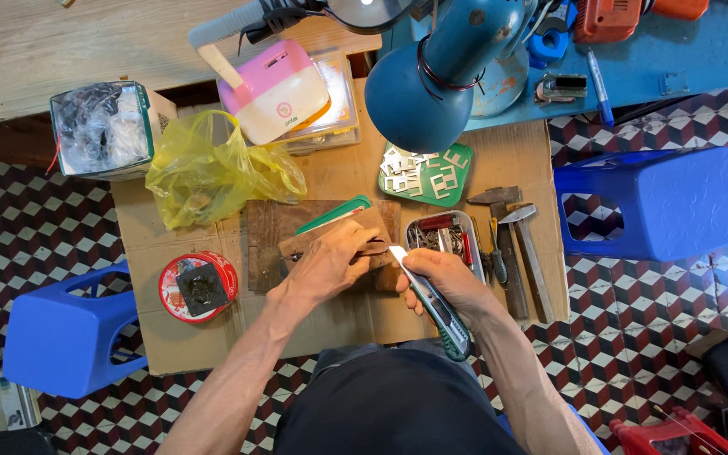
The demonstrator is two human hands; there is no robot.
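My left hand (323, 268) presses flat on a brown leather piece (355, 229) that lies on a dark wooden board (264, 227). A green ruler (335, 214) sticks out from under the leather at the top. My right hand (446, 278) grips a green utility knife (433, 305), its blade tip touching the right edge of the leather beside my left fingers.
The work sits on a cardboard sheet (507, 156) over a patterned floor. Around it are a yellow plastic bag (208, 168), a red round tin (197, 286), a metal tray of small parts (448, 236), two hammers (520, 253), a green lid with metal pieces (427, 175), a blue lamp (440, 80) and two blue stools (650, 202).
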